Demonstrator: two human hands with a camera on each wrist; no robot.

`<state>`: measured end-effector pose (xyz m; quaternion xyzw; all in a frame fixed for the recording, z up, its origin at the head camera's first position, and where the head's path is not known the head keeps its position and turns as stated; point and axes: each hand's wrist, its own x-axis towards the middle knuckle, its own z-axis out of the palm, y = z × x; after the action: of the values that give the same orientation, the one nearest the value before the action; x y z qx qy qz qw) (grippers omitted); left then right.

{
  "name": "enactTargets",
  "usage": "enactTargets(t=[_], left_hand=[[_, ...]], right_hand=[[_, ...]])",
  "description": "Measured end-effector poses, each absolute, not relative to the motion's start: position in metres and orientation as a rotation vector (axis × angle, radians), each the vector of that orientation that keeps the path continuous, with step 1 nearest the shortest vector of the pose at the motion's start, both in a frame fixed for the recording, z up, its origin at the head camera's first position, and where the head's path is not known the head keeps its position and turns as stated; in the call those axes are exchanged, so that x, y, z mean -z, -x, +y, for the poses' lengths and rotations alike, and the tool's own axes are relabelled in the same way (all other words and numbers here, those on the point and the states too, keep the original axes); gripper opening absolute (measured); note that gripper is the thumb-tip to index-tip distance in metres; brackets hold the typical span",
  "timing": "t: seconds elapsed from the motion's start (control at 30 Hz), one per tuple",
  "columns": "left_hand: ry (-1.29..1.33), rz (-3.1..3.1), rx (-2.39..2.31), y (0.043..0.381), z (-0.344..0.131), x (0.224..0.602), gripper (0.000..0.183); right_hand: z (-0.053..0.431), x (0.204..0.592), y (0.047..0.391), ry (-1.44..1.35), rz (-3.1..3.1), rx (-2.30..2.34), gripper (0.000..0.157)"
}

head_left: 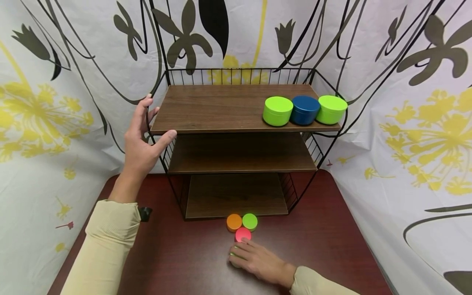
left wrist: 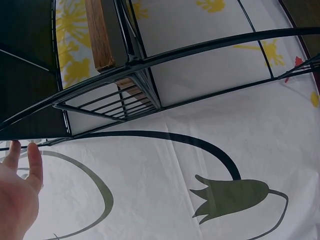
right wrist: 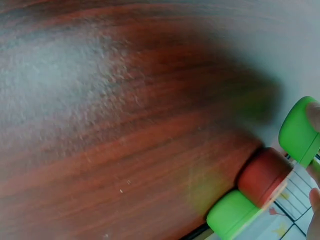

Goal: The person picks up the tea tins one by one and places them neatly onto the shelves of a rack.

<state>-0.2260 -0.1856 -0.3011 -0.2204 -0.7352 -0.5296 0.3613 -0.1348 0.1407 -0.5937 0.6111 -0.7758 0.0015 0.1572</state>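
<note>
My left hand (head_left: pixel 141 143) is at the left side of the wire-framed shelf rack (head_left: pixel 236 131), thumb at the top shelf's front corner and fairly straight fingers against the side wire. In the left wrist view, two fingertips (left wrist: pixel 34 150) touch the wire. Low at the front, my right hand (head_left: pixel 259 260) grips a green round container (right wrist: pixel 297 132), mostly covered by its fingers in the head view. Just beyond these fingers stands a pinkish-red container (head_left: pixel 243 234). Behind it an orange container (head_left: pixel 234 222) and another green container (head_left: pixel 250 221) stand side by side.
On the top shelf's right end, two green containers (head_left: pixel 278 110) flank a blue one (head_left: pixel 305 110). The rack's middle shelf (head_left: pixel 241 153) and bottom shelf (head_left: pixel 236 196) lie below. Under it is a reddish-brown table (head_left: pixel 177 262); a patterned white curtain (head_left: pixel 368 123) surrounds everything.
</note>
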Motion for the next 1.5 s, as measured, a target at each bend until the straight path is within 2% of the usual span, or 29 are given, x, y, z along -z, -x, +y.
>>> enactTargets(t=[0.2,0.43,0.63,0.87,1.5], left_hand=[[0.562,-1.9,1.35,0.23,-0.188,0.305,0.071],[0.554,-1.913,1.328,0.225,-0.186,0.3,0.07],[0.553,-1.912,1.326,0.221,-0.184,0.297,0.071],[0.549,-1.919,1.331,0.219,-0.183,0.297,0.071],[0.573,-1.917,1.324,0.219,-0.185,0.294,0.07]], right_hand=[[0.141,0.577,0.135,-1.757,-2.184,0.012,0.05],[0.14,0.559,0.135,-1.768,-2.166,0.004,0.039],[0.142,0.545,0.137,-1.767,-2.116,0.054,0.037],[0.143,0.522,0.141,-1.76,-2.116,0.104,0.047],[0.154,0.456,0.14,-1.781,-2.091,0.207,0.053]])
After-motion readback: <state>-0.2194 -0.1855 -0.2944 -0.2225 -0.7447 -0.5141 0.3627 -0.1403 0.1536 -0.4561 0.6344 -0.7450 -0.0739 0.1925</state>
